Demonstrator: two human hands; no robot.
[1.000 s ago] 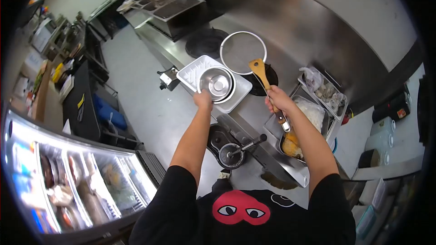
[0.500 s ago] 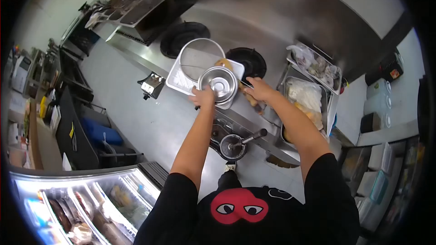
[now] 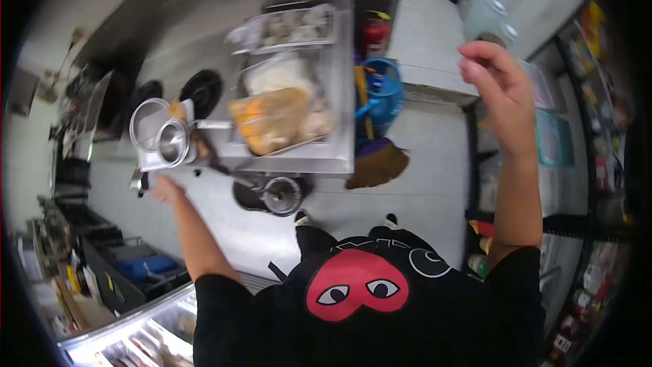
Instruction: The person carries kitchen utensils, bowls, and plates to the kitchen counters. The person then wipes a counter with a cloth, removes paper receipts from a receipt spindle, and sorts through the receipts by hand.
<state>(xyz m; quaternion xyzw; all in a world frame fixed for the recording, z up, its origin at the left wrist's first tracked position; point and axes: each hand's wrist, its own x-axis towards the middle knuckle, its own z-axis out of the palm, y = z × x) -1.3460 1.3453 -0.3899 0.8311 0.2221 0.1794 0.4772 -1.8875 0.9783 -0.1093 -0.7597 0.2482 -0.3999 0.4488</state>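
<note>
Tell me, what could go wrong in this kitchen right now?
The bare left hand is close to the white rectangular plastic tray, so a bump might tip the round shiny metal bowl on it. Also, the brown bristled broom head sticks out beside the grey steel counter, so someone could trip on it.

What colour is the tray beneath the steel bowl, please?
The tray is white; it shows best in the head view.

There's a red fire extinguisher (image 3: 375, 35) just beyond the blue bucket (image 3: 388, 105), a brown broom (image 3: 377, 165) on the near side, and a display case (image 3: 129, 321) glowing at lower left!
</note>
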